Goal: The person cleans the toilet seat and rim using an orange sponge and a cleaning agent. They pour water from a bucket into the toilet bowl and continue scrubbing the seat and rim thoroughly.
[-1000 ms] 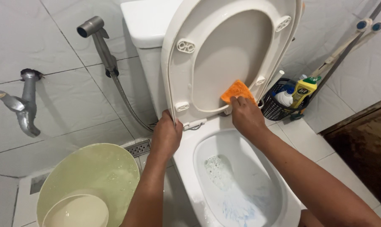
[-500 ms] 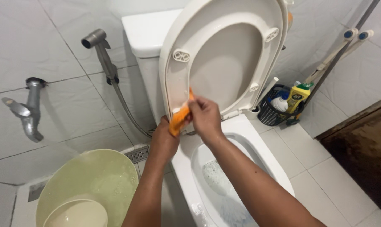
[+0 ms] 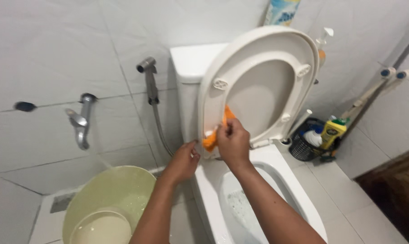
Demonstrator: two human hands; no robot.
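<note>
The right hand (image 3: 233,140) has its fingers closed around an orange sponge (image 3: 213,135), pressing it against the underside of the raised toilet seat (image 3: 258,86), on the seat's lower left rim close to the hinge end. The left hand (image 3: 183,161) sits just left of the seat's bottom edge, fingers loosely curled and touching or nearly touching that edge; I cannot tell whether it truly grips the seat or only steadies it.

Taking the seat as the landmark: the white cistern (image 3: 191,63) stands behind it, the open toilet bowl (image 3: 263,199) lies below it with foamy water inside, a bidet sprayer (image 3: 148,74) hangs on the wall to its left, and further left still a metal wall tap (image 3: 80,122) juts from the tiles. A pale green basin (image 3: 112,194) sits on the floor below and left of the seat, holding a smaller bowl. To the seat's right a dark basket (image 3: 306,147) holds cleaning bottles, among them a yellow one with a green cap (image 3: 333,131).

To wipe this rim well, it seems wise to keep the sponge flat against the plastic, work round the small bumpers where grime collects, and brace the seat with the other hand so that it does not swing or fall
</note>
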